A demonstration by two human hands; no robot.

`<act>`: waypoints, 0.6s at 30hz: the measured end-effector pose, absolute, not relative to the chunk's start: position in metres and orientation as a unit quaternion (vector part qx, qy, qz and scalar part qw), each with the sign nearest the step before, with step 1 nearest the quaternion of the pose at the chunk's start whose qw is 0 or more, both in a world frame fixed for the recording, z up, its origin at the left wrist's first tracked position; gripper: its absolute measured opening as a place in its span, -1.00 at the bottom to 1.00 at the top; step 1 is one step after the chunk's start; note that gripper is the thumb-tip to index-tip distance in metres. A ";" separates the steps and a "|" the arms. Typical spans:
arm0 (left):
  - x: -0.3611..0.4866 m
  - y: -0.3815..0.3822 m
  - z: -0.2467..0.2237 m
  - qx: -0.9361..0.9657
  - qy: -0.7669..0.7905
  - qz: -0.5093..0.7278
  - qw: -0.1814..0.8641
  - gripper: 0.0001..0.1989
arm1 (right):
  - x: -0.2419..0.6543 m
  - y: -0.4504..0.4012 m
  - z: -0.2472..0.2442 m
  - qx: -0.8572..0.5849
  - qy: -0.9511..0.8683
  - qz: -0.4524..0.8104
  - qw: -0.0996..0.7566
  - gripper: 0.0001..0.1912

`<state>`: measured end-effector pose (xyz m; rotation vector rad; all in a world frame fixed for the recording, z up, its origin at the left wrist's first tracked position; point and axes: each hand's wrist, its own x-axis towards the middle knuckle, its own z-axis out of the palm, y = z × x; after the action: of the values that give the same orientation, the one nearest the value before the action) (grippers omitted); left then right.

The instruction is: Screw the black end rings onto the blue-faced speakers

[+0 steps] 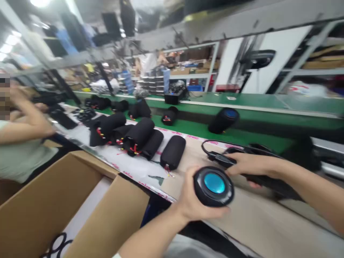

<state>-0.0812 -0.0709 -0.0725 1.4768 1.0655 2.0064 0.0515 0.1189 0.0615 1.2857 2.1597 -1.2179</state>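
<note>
My left hand [189,202] is wrapped round a black cylindrical speaker [228,184], its round end with a shiny blue centre turned up towards me. Just to the right, my right hand [245,165] is closed on a slim black corded tool [220,158]; its exact kind is blurred. A black cable [205,145] loops up from that tool's far end. Behind my left hand a black fabric-covered cylinder [173,152] lies on the bench, with thin coloured wires at its near end. More such cylinders [139,134] lie in a heap to its left.
An open cardboard box [94,204] stands at lower left. Along the green conveyor [193,125] lie another speaker [224,120] with a blue end and several black cylinders. A co-worker [24,143] sits at the left. A metal-coloured fixture [329,154] is at the right edge.
</note>
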 end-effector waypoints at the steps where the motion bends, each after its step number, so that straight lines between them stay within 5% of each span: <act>1: -0.081 -0.076 -0.070 0.531 0.390 0.724 0.203 0.07 | 0.057 0.112 0.063 0.457 0.755 -0.432 0.186 -0.18; 8: -0.088 -0.083 -0.062 0.547 0.510 0.663 0.042 -0.06 | 0.098 0.083 0.062 0.455 0.750 -0.443 0.187 -0.41; 12: -0.086 -0.075 -0.060 0.574 0.520 0.632 0.015 -0.04 | 0.128 0.071 0.082 0.438 0.748 -0.485 0.119 -0.52; 18: -0.073 -0.067 -0.061 0.586 0.519 0.619 0.058 0.11 | 0.189 0.027 0.115 0.524 0.692 -0.414 -0.274 -0.64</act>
<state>-0.0729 -0.0671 -0.0614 1.7771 1.5713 1.8770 0.1888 0.0266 0.1151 2.0147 2.6601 -1.5894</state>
